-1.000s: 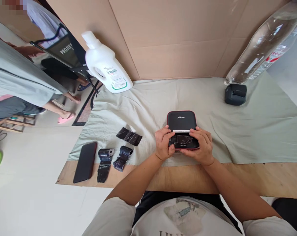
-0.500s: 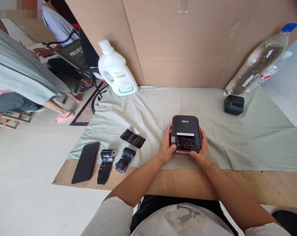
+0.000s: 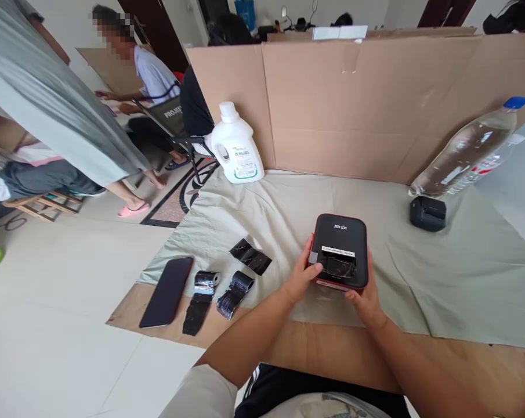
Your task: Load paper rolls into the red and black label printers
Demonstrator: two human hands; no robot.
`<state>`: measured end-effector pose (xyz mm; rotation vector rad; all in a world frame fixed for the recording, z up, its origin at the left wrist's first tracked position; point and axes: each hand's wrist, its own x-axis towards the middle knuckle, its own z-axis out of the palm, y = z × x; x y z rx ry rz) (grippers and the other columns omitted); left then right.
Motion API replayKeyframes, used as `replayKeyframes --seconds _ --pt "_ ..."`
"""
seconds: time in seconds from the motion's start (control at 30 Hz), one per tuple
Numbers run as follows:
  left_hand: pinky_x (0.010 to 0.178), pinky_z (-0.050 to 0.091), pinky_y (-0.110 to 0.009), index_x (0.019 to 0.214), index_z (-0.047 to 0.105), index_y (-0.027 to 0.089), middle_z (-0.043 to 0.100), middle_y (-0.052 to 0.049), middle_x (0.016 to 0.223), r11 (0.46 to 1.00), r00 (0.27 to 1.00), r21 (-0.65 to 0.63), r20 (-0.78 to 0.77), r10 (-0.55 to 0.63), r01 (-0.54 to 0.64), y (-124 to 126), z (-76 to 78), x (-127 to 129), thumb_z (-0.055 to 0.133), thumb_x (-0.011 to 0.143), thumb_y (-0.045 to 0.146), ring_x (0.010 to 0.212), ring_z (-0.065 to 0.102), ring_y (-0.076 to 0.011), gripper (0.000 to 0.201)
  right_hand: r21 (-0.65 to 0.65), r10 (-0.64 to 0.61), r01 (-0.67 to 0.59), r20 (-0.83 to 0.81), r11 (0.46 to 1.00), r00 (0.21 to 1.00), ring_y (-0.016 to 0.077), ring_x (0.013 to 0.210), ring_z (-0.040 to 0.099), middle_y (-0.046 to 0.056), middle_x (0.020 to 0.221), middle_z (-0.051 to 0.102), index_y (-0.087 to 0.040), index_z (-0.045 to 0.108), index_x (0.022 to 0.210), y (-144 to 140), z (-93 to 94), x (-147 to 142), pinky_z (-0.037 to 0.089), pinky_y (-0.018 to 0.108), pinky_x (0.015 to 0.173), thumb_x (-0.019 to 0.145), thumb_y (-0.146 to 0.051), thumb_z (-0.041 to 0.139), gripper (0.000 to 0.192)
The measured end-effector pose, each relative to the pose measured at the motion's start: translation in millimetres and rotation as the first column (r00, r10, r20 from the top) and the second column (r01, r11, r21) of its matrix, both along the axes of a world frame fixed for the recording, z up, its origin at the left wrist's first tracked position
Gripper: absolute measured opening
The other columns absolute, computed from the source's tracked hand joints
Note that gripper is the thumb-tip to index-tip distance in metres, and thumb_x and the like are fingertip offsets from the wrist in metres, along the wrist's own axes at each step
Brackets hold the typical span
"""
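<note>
Between my two hands is a black box-shaped portable printer (image 3: 339, 235) with a red edge, a white sticker strip and a slot with a dark glossy piece in it. My left hand (image 3: 300, 274) grips its left side, thumb on the top near a grey tab. Along the right side, my right hand (image 3: 369, 290) is closed with the thumb at the near corner. To the left lie a flat black strip (image 3: 250, 256), a partly unrolled black roll (image 3: 206, 287) and a second dark roll (image 3: 236, 293). A dark phone (image 3: 166, 292) rests farther left.
A white detergent bottle (image 3: 239, 148) stands at the back left against a cardboard wall (image 3: 332, 110). Clear bottles (image 3: 466, 154) lean at the back right, behind a small black device (image 3: 427, 213). A grey-green cloth (image 3: 288, 197) covers the wooden table. Other people sit at left.
The view has tilted up and shifted left, so more of the room shows beyond the cardboard. Both hands keep their hold on the printer, which is turned slightly.
</note>
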<state>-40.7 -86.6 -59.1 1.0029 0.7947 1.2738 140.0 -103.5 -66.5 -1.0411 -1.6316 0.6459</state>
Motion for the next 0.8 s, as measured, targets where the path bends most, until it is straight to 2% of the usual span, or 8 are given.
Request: replayKeyframes --seconds 0.1,0.17,0.3,0.4,0.47,0.57,0.7,0.8 --pt "0.105 0.048 -0.054 0.133 0.057 0.023 0.067 -0.009 0.13 0.956 0.975 -0.292 0.209 0.079 -0.014 15.1 7.4 -6.0 0.063 0.079 0.06 0.125 0.06 -0.0339 0.066 0.04 0.058 -0.062 0.095 0.997 0.994 0.0378 0.15 0.028 0.016 0.165 0.021 -0.024 0.01 0.16 3.6 -14.8 2.3 0.037 0.061 0.115 0.083 -0.078 0.049 0.102" --pt "0.096 0.054 -0.053 0.116 0.064 0.019 0.074 -0.01 0.111 0.903 0.954 -0.428 0.246 0.169 -0.05 39.7 18.1 -20.3 0.058 0.082 0.061 0.112 0.068 -0.0337 0.055 0.048 0.067 -0.075 0.15 0.996 0.986 0.0364 0.147 0.034 0.018 0.163 0.027 -0.023 0.015 0.159 5.8 -29.3 4.3 0.045 0.059 0.109 0.086 -0.072 0.052 0.095" --pt "0.089 0.057 -0.048 0.103 0.066 0.016 0.075 -0.008 0.09 0.858 0.906 -0.444 0.199 0.375 -0.257 115.4 46.7 -66.4 0.051 0.087 0.054 0.095 0.072 -0.0285 0.044 -0.02 0.0 0.006 0.289 1.0 0.957 0.0309 0.127 0.059 0.016 0.14 0.058 -0.025 0.041 0.147 10.8 -50.9 3.3 0.057 0.054 0.095 0.093 -0.054 0.055 0.063" --pt "0.089 0.057 -0.045 0.103 0.065 0.016 0.073 -0.005 0.081 0.806 0.85 -0.412 0.126 0.512 -0.424 171.3 58.9 -104.4 0.049 0.091 0.048 0.087 0.073 -0.0245 0.038 0.002 0.034 -0.037 0.361 0.999 0.932 0.0306 0.118 0.064 0.012 0.125 0.068 -0.025 0.056 0.131 13.1 -52.7 -0.6 0.057 0.055 0.094 0.092 -0.048 0.058 0.045" --pt "0.088 0.058 -0.045 0.105 0.064 0.016 0.073 -0.004 0.079 0.772 0.824 -0.394 0.063 0.564 -0.498 198.5 59.0 -127.3 0.049 0.091 0.045 0.081 0.072 -0.0227 0.035 0.024 0.044 -0.058 0.373 0.998 0.927 0.0304 0.113 0.066 0.01 0.12 0.071 -0.025 0.06 0.124 13.3 -49.7 -2.8 0.058 0.054 0.091 0.091 -0.045 0.059 0.039" --pt "0.084 0.059 -0.043 0.103 0.064 0.015 0.071 -0.004 0.076 0.742 0.802 -0.361 -0.026 0.597 -0.564 222.1 50.8 -154.7 0.052 0.09 0.041 0.074 0.071 -0.0214 0.032 0.037 0.029 -0.047 0.371 0.998 0.928 0.0292 0.108 0.068 0.009 0.114 0.073 -0.024 0.062 0.119 13.0 -45.5 -4.3 0.059 0.051 0.088 0.091 -0.04 0.058 0.033" --pt "0.079 0.058 -0.04 0.1 0.064 0.016 0.069 -0.003 0.073 0.718 0.783 -0.35 -0.081 0.617 -0.602 232.0 34.9 -176.1 0.054 0.088 0.037 0.069 0.069 -0.0203 0.026 0.029 0.028 -0.042 0.366 0.999 0.93 0.0275 0.106 0.068 0.008 0.109 0.074 -0.024 0.064 0.116 13.0 -43.1 -4.8 0.059 0.048 0.088 0.09 -0.037 0.059 0.029" --pt "0.082 0.058 -0.038 0.101 0.061 0.017 0.068 -0.002 0.077 0.675 0.734 -0.314 -0.125 0.667 -0.667 231.1 25.4 -182.9 0.047 0.091 0.038 0.077 0.07 -0.0196 0.027 0.012 0.039 -0.046 0.37 0.999 0.928 0.0267 0.106 0.068 0.008 0.109 0.074 -0.023 0.064 0.115 12.7 -41.7 -5.3 0.058 0.048 0.089 0.089 -0.033 0.059 0.028"
